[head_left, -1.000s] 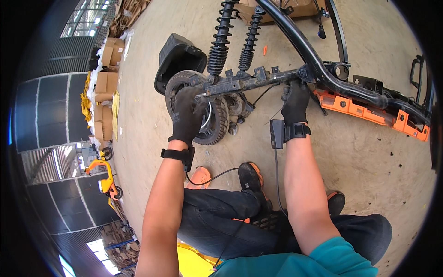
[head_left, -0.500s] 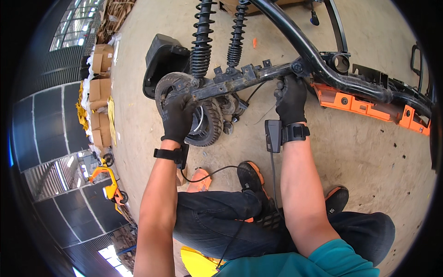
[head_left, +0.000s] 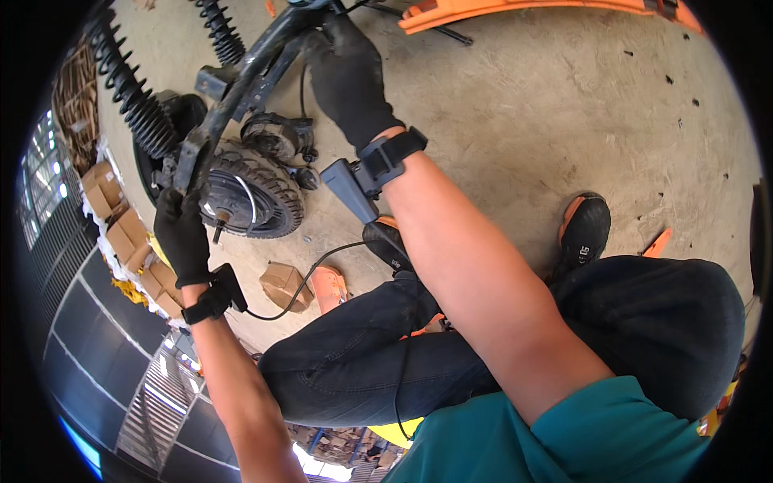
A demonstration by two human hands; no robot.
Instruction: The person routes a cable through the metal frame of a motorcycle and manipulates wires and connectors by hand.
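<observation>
Both my hands wear black gloves with a strapped device at each wrist. My left hand (head_left: 181,237) is closed around the near end of a black metal swingarm (head_left: 233,105), beside the foot of a coil-spring shock absorber (head_left: 133,92). At the arm's far end, my right hand (head_left: 350,80) grips the bar by its joint with the frame; the fingertips are partly hidden behind the metal. Beneath the swingarm lies a wheel (head_left: 270,189) with a knobbly black tyre and a protruding axle. A round dark hub-like part (head_left: 274,137) sits next to it.
A second spring (head_left: 219,32) stands farther back. An orange panel (head_left: 499,11) runs along the top. On the concrete floor are a cardboard piece (head_left: 283,286), an orange part (head_left: 328,288) and small dark bits. Boxes (head_left: 125,237) line the left wall. A cable hangs from my wrist device.
The view has turned, so the swingarm now slants steeply at upper left. My left hand appears lower and farther left, my right hand higher and farther left. Both remain on the swingarm.
</observation>
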